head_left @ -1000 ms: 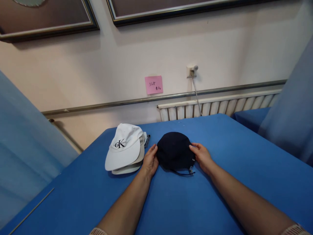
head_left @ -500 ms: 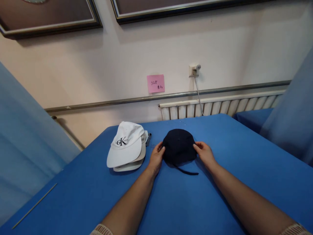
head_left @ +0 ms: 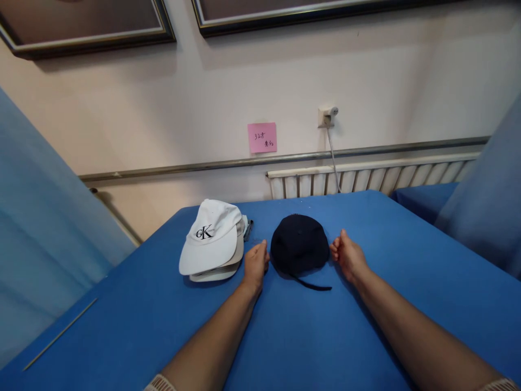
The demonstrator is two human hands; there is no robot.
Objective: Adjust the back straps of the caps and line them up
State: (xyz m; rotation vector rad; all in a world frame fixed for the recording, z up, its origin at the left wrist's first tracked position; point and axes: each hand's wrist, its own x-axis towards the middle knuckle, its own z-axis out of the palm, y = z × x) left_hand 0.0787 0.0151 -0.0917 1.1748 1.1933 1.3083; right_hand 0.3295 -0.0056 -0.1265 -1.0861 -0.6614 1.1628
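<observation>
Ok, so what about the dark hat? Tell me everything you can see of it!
The dark hat looks black or navy and seems made of soft cloth. Its top is rounded, and no brim shows. A thin dark strap trails from its near edge. It lies on the blue table, between the left hand and the right hand. Both are close beside it; I can't tell if they touch it.

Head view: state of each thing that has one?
Dark cap, crown up, strap trailing.
Cap stack, piled, white cap on top.
Left hand, curled, beside dark cap.
Right hand, curled, beside dark cap.
Plug, in wall socket.
Pink note, stuck on wall.
Blue curtains, hanging.
</observation>
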